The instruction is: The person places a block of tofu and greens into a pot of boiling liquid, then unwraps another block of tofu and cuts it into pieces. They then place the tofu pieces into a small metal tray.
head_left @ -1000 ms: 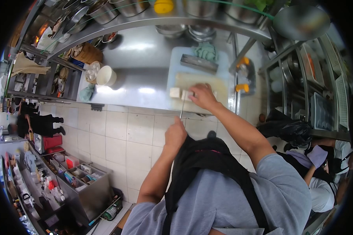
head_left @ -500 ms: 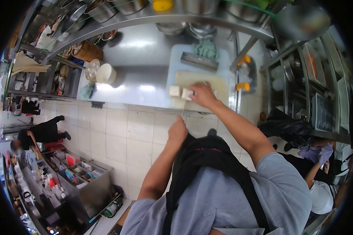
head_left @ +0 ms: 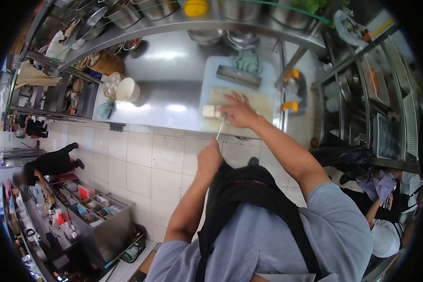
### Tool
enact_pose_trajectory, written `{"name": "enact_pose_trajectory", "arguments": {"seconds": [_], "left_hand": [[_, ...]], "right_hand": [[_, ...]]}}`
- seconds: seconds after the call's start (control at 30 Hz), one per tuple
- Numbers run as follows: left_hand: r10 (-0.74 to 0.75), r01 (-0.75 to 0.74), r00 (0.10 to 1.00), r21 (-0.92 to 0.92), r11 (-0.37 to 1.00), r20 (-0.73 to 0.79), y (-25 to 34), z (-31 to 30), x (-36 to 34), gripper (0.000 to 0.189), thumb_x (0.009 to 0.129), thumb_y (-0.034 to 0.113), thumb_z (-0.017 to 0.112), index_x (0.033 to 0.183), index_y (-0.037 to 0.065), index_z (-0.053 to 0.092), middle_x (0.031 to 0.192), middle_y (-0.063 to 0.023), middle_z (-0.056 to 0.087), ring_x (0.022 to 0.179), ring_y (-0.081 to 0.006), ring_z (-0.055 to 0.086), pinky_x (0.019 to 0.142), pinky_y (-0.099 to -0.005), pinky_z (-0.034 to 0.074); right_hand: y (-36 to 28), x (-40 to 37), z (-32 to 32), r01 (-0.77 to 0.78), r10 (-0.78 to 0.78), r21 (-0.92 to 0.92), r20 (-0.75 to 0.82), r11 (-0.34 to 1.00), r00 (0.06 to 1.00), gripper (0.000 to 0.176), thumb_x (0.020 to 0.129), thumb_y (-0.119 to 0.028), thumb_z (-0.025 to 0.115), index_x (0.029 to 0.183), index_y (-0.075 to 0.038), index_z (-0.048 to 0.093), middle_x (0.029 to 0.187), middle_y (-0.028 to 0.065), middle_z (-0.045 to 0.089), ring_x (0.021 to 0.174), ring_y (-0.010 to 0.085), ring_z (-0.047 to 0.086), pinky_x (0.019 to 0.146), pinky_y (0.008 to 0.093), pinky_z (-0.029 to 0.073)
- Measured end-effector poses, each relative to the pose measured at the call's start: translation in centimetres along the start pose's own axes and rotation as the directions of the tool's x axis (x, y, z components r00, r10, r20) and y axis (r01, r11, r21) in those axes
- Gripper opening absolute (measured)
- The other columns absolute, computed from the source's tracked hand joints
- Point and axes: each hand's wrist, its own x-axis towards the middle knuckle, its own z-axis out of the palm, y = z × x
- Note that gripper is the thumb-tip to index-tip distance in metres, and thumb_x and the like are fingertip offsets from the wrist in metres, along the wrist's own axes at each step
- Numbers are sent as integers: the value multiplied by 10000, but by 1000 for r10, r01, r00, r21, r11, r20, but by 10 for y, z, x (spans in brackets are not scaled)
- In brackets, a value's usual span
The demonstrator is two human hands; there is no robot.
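Observation:
Two pale, dough-like blocks [head_left: 210, 111] sit side by side near the front edge of a pale cutting board [head_left: 206, 84]. My right hand [head_left: 240, 111] is over the board with its fingers spread, its thumb against or just beside the right-hand block. Flattened pale sheets [head_left: 263, 101] lie under and around that hand. Closer to my body, my left hand [head_left: 210, 158] is closed on the handle of a thin-bladed knife [head_left: 220, 129]. Its narrow blade points up toward the blocks, and my fist hides the handle.
A metal bar [head_left: 238, 76] and a green cloth [head_left: 246, 62] lie on the board's far part. On the steel counter [head_left: 164, 89] stand a white tub [head_left: 127, 90] and a steamer basket [head_left: 109, 63]. A shelf [head_left: 188, 27] crosses above. Other people are at both sides.
My right hand has spread its fingers, and the block it was gripping now sits against the other one. My left hand has shifted slightly left, and more of the knife blade shows.

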Motion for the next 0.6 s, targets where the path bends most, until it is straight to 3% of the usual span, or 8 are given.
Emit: {"name": "enact_pose_trajectory", "arguments": {"seconds": [0.1, 0.17, 0.3, 0.37, 0.47, 0.6], "left_hand": [[-9, 9, 1000, 30, 1000, 2, 0, -27, -12, 209, 1041, 234, 505, 1084, 32, 472, 739, -301, 677, 714, -504, 683, 658, -601, 546], [-40, 41, 998, 29, 999, -40, -13, -32, -17, 206, 1039, 233, 507, 1084, 35, 472, 739, -301, 676, 714, -508, 681, 659, -603, 544], [-142, 142, 984, -10, 990, -104, -39, -39, -13, 199, 1039, 227, 500, 1084, 34, 475, 759, -305, 681, 735, -516, 679, 668, -610, 536], [-195, 193, 977, -28, 981, -90, -44, -42, -9, 194, 1038, 219, 497, 1078, 31, 472, 789, -310, 687, 764, -517, 681, 695, -612, 538], [-200, 198, 977, -35, 980, -68, -50, -32, 0, 213, 1032, 233, 523, 1073, 30, 471, 815, -320, 690, 789, -520, 686, 707, -610, 536], [-212, 212, 977, -17, 977, -33, -49, -18, 5, 215, 1032, 236, 520, 1075, 30, 474, 841, -324, 694, 809, -520, 691, 735, -605, 545]], "right_hand": [[8, 4, 6, 36, -36, -29, -7, 999, 999, 537, 853, -159, 690, 1380, -246, 632, 1597, 147, 405, 1520, 418, 271, 1212, 663, 201], [11, 7, 9, 70, -49, 157, -130, 985, 990, 696, 845, -260, 730, 1501, -217, 502, 1604, 124, 388, 1507, 351, 316, 1206, 652, 222], [-8, 5, 5, 32, -14, 188, -94, 982, 995, 830, 816, -318, 775, 1546, -164, 413, 1581, 132, 421, 1472, 332, 376, 1183, 660, 257], [-14, 8, 15, 27, -26, 9, -74, 1000, 997, 796, 783, -351, 805, 1480, -153, 477, 1481, 133, 511, 1412, 327, 449, 1170, 665, 273], [-12, 20, 23, -26, 27, -67, 26, 997, 999, 662, 781, -340, 802, 1349, -132, 532, 1344, 126, 580, 1334, 329, 512, 1165, 668, 280], [-6, 18, 18, -5, 3, -87, -23, 996, 1000, 574, 768, -338, 809, 1230, -125, 544, 1247, 116, 605, 1273, 327, 551, 1161, 676, 282]]}}
